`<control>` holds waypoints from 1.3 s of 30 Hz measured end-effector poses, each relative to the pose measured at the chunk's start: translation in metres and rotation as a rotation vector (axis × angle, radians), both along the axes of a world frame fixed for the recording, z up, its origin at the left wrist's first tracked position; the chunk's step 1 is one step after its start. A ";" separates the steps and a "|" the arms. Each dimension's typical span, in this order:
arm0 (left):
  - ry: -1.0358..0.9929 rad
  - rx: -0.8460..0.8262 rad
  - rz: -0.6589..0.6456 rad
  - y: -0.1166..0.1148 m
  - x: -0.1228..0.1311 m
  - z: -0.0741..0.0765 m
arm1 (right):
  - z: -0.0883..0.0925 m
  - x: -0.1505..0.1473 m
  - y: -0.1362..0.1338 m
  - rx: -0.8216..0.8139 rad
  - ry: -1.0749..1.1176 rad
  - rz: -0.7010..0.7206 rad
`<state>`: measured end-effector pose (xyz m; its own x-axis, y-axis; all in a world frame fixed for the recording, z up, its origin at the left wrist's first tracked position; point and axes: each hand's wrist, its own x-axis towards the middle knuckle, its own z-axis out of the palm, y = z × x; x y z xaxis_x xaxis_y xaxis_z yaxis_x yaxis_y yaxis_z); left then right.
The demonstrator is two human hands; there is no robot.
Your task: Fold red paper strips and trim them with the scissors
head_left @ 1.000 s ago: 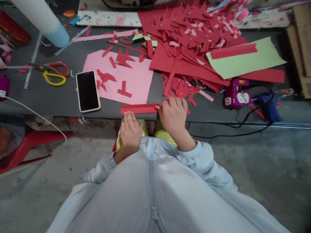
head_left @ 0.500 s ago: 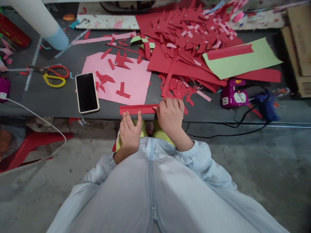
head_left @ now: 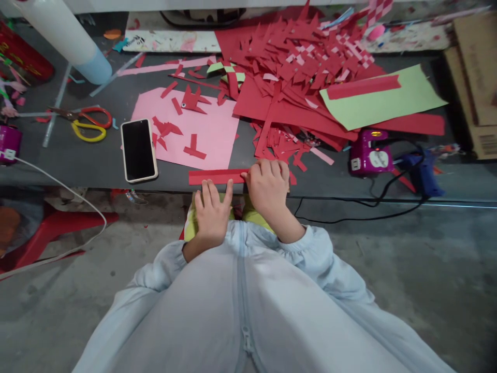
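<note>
A long red paper strip (head_left: pixel 215 176) lies along the near edge of the dark table (head_left: pixel 97 160). My right hand (head_left: pixel 267 187) is closed, pressing on the strip's right end, fingers curled over it. My left hand (head_left: pixel 212 210) is just below the table edge with fingers stretched out, the fingertips touching the strip's lower edge. Both sleeves are pale blue.
A phone (head_left: pixel 139 150) lies left of the strip on a pink sheet (head_left: pixel 212 132) strewn with red scraps. Scissors (head_left: pixel 87 122) lie far left. A heap of red paper pieces (head_left: pixel 298 72), a green sheet (head_left: pixel 382 98), a purple device (head_left: pixel 368 153) and a blue glue gun (head_left: pixel 421 168) sit right.
My left hand has spread its fingers and slid slightly right along the strip's lower edge. My right hand stays on the strip's right end. The view shifted a little.
</note>
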<state>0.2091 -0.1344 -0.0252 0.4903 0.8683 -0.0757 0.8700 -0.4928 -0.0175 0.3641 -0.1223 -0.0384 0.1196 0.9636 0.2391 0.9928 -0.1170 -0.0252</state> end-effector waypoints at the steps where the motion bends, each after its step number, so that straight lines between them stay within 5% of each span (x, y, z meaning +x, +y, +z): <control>1: 0.016 -0.007 -0.029 0.000 0.002 0.001 | 0.000 0.000 0.000 -0.004 -0.001 -0.001; 12: 0.069 0.060 -0.188 -0.001 0.015 -0.012 | 0.004 -0.001 -0.001 0.007 -0.024 -0.004; 27: 0.022 0.085 -0.132 -0.003 0.016 -0.020 | 0.007 0.042 -0.015 0.006 0.127 -0.089; 39: -0.014 0.099 -0.110 -0.003 0.014 -0.024 | 0.000 0.038 -0.014 0.035 0.064 -0.105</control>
<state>0.2234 -0.1377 -0.0493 0.5831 0.8123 0.0149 0.8115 -0.5814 -0.0587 0.4020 -0.1361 -0.0381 0.2356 0.9362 0.2609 0.9714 -0.2184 -0.0935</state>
